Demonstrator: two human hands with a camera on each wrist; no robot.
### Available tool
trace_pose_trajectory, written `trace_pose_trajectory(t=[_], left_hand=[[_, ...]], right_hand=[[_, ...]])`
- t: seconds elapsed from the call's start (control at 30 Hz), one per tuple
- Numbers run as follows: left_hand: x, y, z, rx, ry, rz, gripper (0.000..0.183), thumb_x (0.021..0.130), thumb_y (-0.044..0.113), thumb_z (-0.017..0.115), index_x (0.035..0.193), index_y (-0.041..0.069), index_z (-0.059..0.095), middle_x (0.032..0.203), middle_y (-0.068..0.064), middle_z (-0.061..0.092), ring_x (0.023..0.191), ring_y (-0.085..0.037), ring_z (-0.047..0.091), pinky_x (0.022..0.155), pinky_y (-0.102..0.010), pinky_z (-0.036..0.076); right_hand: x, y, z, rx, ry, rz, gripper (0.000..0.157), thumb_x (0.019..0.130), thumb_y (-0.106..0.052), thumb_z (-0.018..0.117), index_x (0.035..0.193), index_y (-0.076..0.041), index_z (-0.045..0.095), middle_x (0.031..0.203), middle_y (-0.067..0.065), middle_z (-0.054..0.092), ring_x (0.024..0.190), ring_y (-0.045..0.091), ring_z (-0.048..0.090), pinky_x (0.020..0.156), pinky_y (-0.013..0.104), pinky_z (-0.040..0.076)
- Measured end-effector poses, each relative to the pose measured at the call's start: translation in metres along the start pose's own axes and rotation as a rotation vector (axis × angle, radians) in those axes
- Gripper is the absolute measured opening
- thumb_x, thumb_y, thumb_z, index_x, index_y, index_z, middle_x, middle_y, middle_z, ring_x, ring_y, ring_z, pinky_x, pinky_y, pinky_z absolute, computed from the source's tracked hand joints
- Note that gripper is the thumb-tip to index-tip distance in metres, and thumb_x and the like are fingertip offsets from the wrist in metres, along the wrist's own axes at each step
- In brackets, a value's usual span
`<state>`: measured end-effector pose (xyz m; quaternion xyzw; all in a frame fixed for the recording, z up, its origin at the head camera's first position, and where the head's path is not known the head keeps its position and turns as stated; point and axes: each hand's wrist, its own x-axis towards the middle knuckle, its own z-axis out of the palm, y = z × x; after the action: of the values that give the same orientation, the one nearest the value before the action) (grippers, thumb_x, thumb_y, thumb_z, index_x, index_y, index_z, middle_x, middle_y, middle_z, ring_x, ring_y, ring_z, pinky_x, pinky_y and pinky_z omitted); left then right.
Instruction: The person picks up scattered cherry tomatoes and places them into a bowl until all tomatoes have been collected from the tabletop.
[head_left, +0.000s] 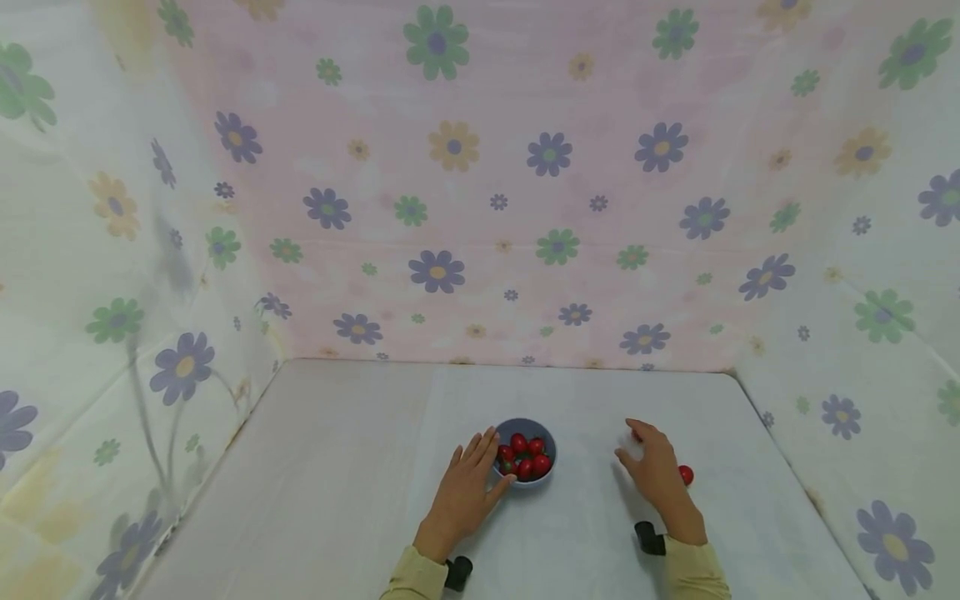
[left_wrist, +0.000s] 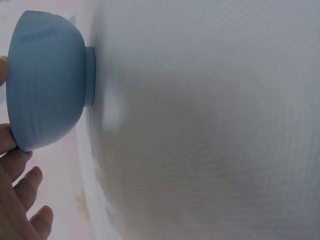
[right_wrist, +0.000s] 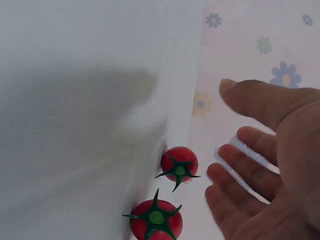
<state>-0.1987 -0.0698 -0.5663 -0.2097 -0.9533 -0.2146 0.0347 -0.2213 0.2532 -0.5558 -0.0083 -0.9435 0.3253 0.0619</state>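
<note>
Tomatoes (head_left: 542, 464) sit in a blue bowl (left_wrist: 47, 80), with 2 more on the white table (head_left: 337, 467) beside the right hand (head_left: 656, 471).
The left hand (head_left: 467, 487) touches the bowl's rim with fingers fairly straight and thumb spread, covering part of it; the left wrist view cuts that hand off, and the bowl's wall hides its contents there. The right hand has a wide, unfilled gap between thumb and fingers. From the head, its fingers mostly cover 1 loose tomato; the right wrist view crops the nearer one.
</note>
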Motion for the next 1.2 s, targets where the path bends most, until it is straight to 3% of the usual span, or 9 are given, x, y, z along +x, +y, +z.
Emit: trace_pose_trajectory(t=[0.33,1.2], left_hand=[[0.000,0.001,0.001,0.004,-0.004,-0.005,0.073,0.104,0.054,0.047,0.157,0.004,0.038,0.165,-0.010,0.034,0.152,-0.032,0.032,0.120,-0.057,0.030],[-0.001,0.001,0.000,-0.008,0.008,-0.009,0.073,0.104,0.053,0.049,0.156,0.004,0.039,0.164,-0.010,0.035,0.151,-0.032,0.033,0.120,-0.058,0.030]], right_hand=[[0.014,0.016,-0.004,-0.044,-0.033,0.033,0.056,0.092,-0.002,0.071,0.140,0.015,0.047,0.141,0.039,0.048,0.133,0.054,0.044,0.112,0.064,0.037],[0.029,0.025,0.002,-0.022,-0.082,0.100,0.040,0.090,0.007,0.069,0.129,0.012,0.059,0.132,0.037,0.057,0.125,0.051,0.053,0.106,0.064,0.043]])
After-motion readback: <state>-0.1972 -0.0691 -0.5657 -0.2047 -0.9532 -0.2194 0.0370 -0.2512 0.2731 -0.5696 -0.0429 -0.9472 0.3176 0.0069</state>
